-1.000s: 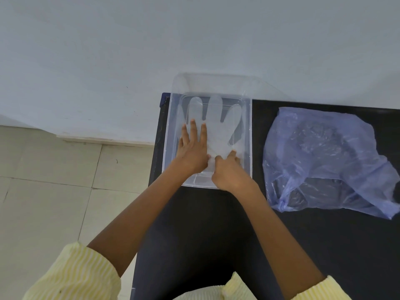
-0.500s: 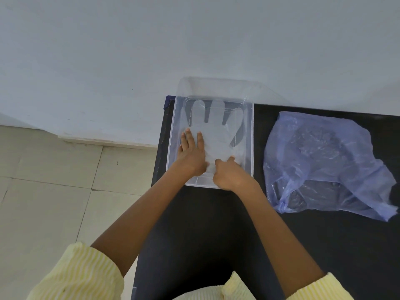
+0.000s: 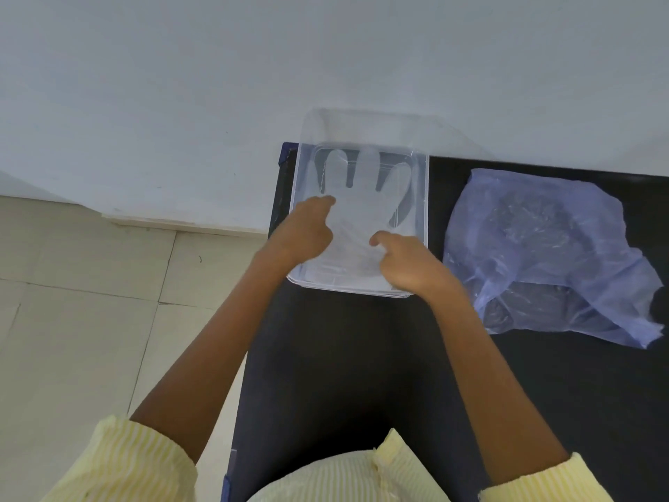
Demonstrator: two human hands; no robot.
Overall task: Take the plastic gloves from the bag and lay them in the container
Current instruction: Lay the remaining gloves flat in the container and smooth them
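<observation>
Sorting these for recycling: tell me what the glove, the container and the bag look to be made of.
Glove: thin plastic film, milky and translucent; the dark table shows between its fingers.
Container: rigid clear plastic, glossy, with a moulded rim and see-through walls.
Bag: thin plastic film, pale blue-violet and semi-transparent, crinkled, with shiny creases; likely polyethylene, though looks alone cannot confirm that.

The container was clear, glossy hard plastic, and the glove under my fingers looked like thin, cloudy film. The bag was crinkly bluish see-through plastic on a matt black table.
</observation>
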